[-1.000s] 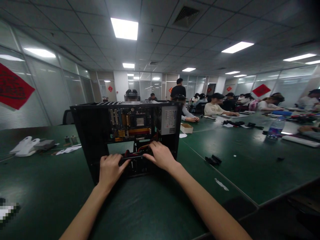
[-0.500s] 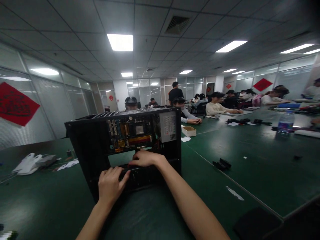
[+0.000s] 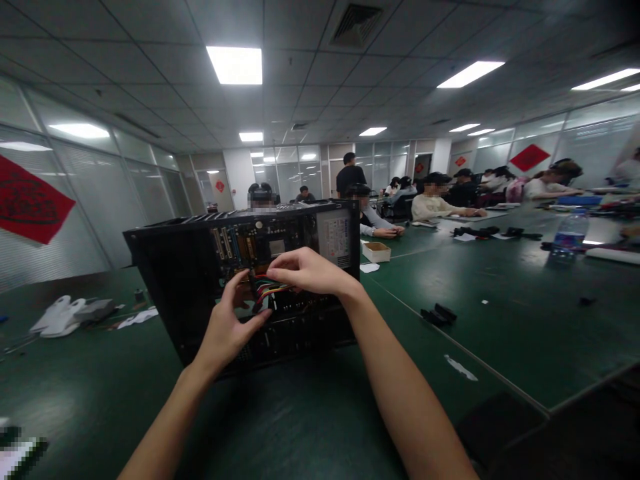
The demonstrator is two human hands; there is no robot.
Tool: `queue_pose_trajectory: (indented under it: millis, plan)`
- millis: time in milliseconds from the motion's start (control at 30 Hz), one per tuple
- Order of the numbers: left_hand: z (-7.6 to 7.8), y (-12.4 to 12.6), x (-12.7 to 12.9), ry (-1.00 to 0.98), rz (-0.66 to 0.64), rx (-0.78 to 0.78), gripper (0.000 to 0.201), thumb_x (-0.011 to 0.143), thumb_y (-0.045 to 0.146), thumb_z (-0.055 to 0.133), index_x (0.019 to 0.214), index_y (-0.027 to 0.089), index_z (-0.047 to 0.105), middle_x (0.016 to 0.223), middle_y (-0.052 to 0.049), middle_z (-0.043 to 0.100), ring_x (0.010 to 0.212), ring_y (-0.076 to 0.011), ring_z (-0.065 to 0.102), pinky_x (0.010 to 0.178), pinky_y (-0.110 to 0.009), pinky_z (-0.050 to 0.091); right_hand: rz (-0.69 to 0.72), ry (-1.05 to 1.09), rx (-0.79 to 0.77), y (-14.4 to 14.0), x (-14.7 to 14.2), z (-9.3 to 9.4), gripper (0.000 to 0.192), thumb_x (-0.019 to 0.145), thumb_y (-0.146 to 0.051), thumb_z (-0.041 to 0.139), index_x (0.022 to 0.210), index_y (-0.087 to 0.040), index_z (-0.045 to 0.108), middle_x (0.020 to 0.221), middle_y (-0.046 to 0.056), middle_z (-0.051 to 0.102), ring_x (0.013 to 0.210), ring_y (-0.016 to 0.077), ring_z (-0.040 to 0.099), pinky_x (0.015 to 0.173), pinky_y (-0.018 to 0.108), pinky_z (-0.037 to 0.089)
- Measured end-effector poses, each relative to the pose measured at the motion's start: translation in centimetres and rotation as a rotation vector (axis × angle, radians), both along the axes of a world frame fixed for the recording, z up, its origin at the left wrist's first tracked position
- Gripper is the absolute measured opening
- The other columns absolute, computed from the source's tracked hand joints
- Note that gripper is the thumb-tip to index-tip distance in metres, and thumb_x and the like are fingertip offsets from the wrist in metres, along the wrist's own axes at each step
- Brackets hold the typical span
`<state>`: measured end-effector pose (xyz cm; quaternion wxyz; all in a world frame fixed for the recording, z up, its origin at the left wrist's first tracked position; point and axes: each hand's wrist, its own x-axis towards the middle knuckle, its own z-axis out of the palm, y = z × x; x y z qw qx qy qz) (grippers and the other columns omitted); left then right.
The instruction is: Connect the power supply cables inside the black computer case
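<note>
A black computer case stands on the green table, its open side facing me. Inside it I see a motherboard and, at the upper right, a power supply with a label. A bundle of red, green, yellow and white wires comes out in front of the case and ends in a dark connector. My left hand is curved round that connector, thumb below and fingers above. My right hand is closed over the wires, its fingertips near the connector and partly hidden.
Left on the table lie a white plastic bag and a grey box. To the right are a small open box, black parts, a white scrap and a water bottle. Several people sit around the table.
Both hands have risen from the case's lower edge to the opening below the motherboard. The coloured wires and their connector now show between them. My view has tilted slightly down.
</note>
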<state>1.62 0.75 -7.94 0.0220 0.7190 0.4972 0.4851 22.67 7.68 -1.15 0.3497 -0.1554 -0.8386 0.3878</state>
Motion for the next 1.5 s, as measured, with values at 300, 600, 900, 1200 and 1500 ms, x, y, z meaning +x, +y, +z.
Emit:
queue_pose_trajectory:
  millis: [300,600,900,1200,1500]
  plan:
    - [8.2,-0.6,3.8,0.235,-0.106,0.141,0.062,0.080,0.046,0.070,0.135,0.021,0.055,0.107,-0.006,0.071,0.096,-0.0237,0.069,0.085,-0.037,0.058,-0.161,0.079,0.039,-2.0,2.4,2.1,0.041,0.084,-0.054,0.063,0.077,-0.013,0.065,0.060,-0.003,0.054,0.053,0.0081,0.044,0.049,0.022,0.032]
    - [7.3,0.4,2.3,0.473,-0.102,0.191,0.058,0.087,0.045,0.061,0.140,0.022,0.050,0.119,-0.008,0.070,0.099,-0.0247,0.070,0.087,-0.037,0.057,-0.176,-0.006,-0.018,-2.4,1.8,1.8,0.038,0.086,-0.052,0.062,0.077,-0.015,0.060,0.059,-0.004,0.053,0.047,0.0073,0.044,0.045,0.021,0.031]
    - [7.4,0.4,0.4,0.681,0.091,0.149,0.058,0.084,0.050,0.064,0.134,0.022,0.056,0.111,-0.010,0.073,0.091,-0.0281,0.071,0.079,-0.037,0.056,-0.221,-0.154,0.157,-2.3,0.1,0.9,0.034,0.091,-0.046,0.056,0.087,-0.013,0.065,0.072,0.000,0.059,0.065,0.0115,0.052,0.054,0.022,0.034]
    - [7.5,0.3,0.0,0.758,0.048,0.230,0.050,0.088,0.040,0.061,0.135,0.024,0.056,0.126,-0.010,0.068,0.108,-0.0291,0.067,0.094,-0.042,0.051,-0.172,-0.158,0.027,-2.1,-0.5,0.4,0.025,0.089,-0.040,0.059,0.086,-0.015,0.059,0.064,-0.004,0.052,0.054,0.0093,0.048,0.049,0.022,0.034]
    - [7.9,-0.3,0.6,0.795,0.075,0.261,0.050,0.083,0.028,0.059,0.132,0.019,0.055,0.127,-0.013,0.066,0.106,-0.0291,0.066,0.093,-0.044,0.051,-0.170,-0.041,-0.100,-1.9,-1.3,0.4,0.021,0.082,-0.034,0.066,0.088,-0.015,0.060,0.060,-0.006,0.052,0.047,0.0077,0.046,0.042,0.020,0.033]
